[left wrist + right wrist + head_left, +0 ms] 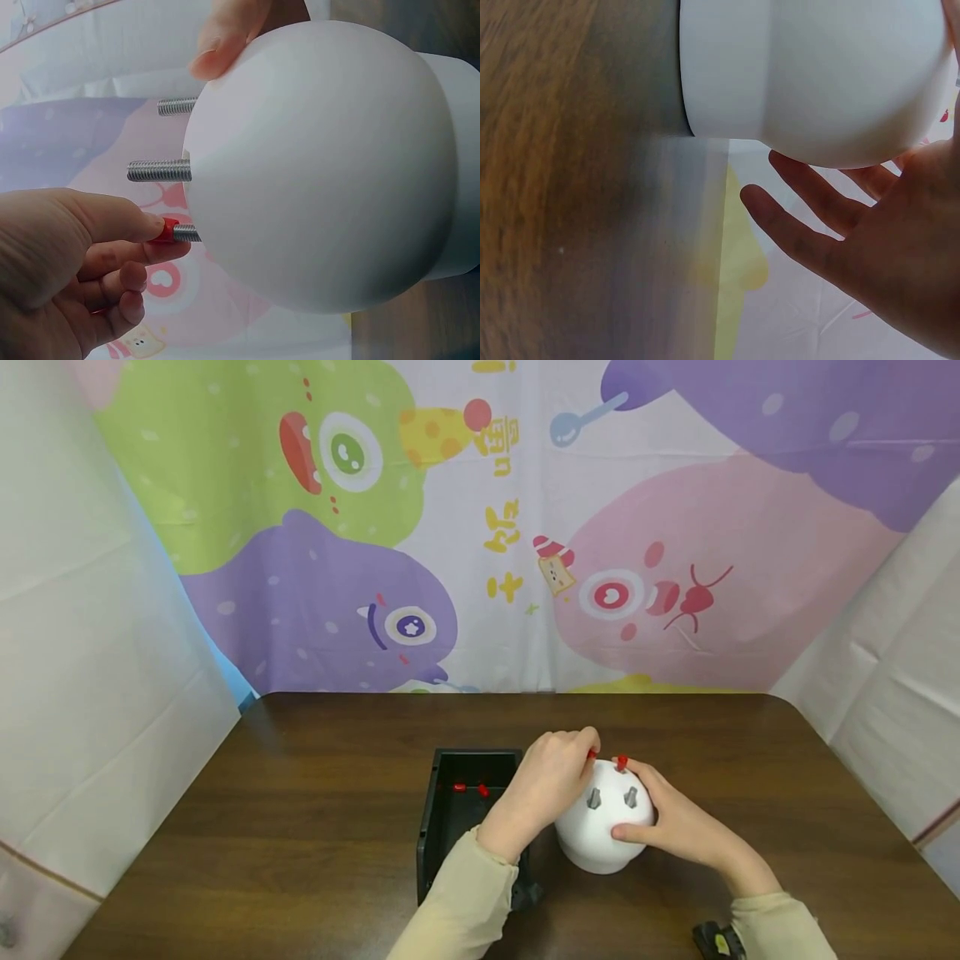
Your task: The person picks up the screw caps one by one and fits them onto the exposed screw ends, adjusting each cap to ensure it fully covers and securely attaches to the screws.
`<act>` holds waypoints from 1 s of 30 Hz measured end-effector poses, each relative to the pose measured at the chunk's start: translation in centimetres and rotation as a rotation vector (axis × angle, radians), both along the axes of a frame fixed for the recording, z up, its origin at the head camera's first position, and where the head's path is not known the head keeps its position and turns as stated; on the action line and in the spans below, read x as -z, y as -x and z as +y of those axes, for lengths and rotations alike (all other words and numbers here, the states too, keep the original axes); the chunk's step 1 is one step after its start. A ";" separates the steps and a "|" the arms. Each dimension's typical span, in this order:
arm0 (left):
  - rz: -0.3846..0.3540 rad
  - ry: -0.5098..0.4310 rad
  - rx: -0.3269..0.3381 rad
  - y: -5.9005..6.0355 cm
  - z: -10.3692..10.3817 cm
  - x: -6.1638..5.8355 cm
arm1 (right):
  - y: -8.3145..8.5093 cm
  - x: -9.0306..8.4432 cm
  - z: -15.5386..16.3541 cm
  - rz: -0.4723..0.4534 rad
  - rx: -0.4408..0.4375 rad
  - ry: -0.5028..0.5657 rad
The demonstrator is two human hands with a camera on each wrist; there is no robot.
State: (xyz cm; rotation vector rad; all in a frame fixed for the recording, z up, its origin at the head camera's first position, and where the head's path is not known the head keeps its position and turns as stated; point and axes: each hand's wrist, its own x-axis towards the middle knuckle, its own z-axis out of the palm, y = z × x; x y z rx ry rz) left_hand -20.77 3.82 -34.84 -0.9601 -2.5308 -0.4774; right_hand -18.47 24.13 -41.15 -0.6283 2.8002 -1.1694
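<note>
A white ball-shaped piece (600,835) stands on its short round base, with threaded metal studs (159,171) jutting from it. My left hand (546,777) pinches a small red nut (165,231) between thumb and index finger, at the tip of one stud; its other fingers are curled loosely. A second red nut (622,763) sits on a stud at the far side. Two nearer studs (594,798) are bare. From the right, my right hand (686,822) holds the ball, thumb on the near side and fingers round the back, partly hidden there.
Left of the ball lies a black open tray (427,827) with two red nuts (483,791) visible in it; my left forearm crosses over its right side. A small black device (718,941) is by the right sleeve. The brown table (300,843) meets a patterned curtain (510,635) behind.
</note>
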 end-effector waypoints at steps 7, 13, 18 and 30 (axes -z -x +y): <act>-0.002 -0.001 0.002 0.1 0.1 0.1 | 0.0 0.0 0.0 -0.002 -0.003 0.005; 0.005 0.004 -0.001 0.1 0.1 0.3 | 0.1 0.0 0.1 0.010 0.002 0.000; 0.031 0.012 -0.015 0.0 0.1 0.4 | 0.2 0.1 0.1 0.027 0.001 -0.003; -0.101 -0.028 -0.040 0.1 -0.2 0.7 | 0.1 0.2 0.1 0.005 -0.003 0.009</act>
